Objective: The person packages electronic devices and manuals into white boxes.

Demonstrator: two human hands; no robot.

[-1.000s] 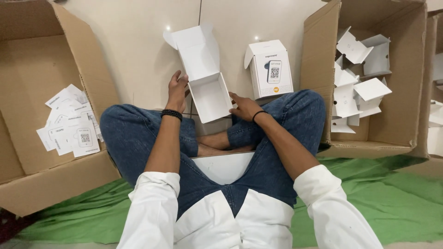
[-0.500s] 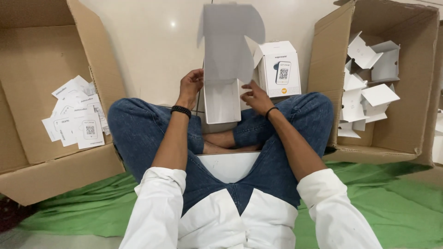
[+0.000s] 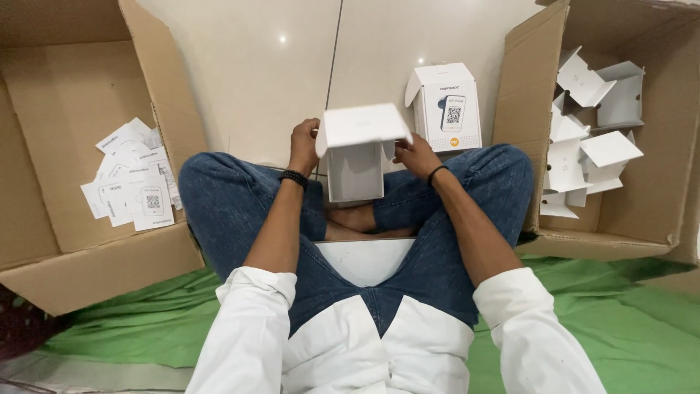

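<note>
Left hand and right hand, fingers grasping white box, lid half-folded

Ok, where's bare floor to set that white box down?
Bare tile floor lies between the left carton and the standing printed box. The right carton is crowded with folded boxes. Both hands, left hand and right hand, hold the white box.

Pale glossy floor tiles, one grout line running toward 12 o'clock, small ceiling-light glints reflected near it. Green mat spread from 4 to 8 o'clock. Large open cardboard carton at 9 o'clock, a second carton at 3 o'clock.
</note>
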